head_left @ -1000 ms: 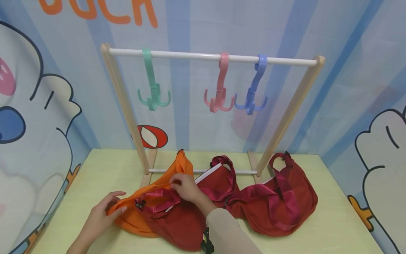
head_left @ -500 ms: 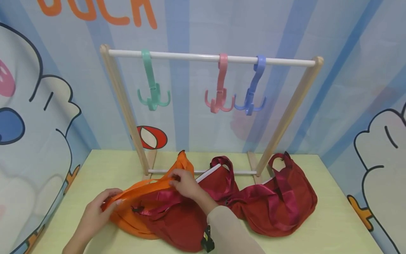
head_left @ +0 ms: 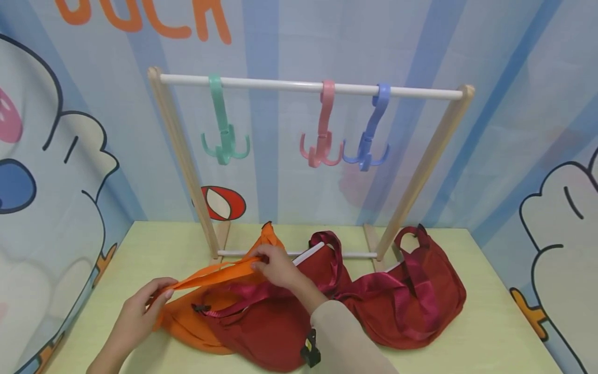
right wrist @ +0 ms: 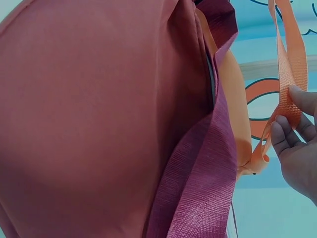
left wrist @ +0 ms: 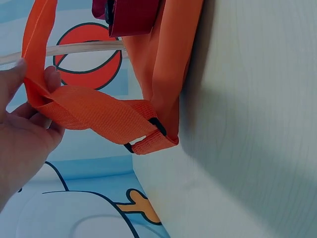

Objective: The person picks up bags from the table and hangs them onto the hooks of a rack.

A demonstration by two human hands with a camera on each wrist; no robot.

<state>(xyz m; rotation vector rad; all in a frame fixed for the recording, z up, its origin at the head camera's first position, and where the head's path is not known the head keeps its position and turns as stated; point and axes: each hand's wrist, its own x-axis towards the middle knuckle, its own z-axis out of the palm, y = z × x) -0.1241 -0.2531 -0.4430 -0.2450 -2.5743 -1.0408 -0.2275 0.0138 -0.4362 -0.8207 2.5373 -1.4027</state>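
An orange fabric bag lies at the left of the table, partly covered by a dark red bag. My left hand pinches the orange webbing strap between thumb and fingers, left of the bag. At the strap's other stretch, my right hand pinches it too, over the red bag. Between both hands the strap runs raised and fairly straight. A black adjuster buckle joins strap and bag in the left wrist view. The red bag's crimson strap hangs close to the right wrist camera.
A second dark red bag lies on the right of the pale table. Behind stands a wooden rack with a white rail. From it hang a green hook, a pink hook and a blue hook.
The orange strap has come up off the bag and is drawn out between my hands. My left hand has shifted slightly left; my right hand has moved little.
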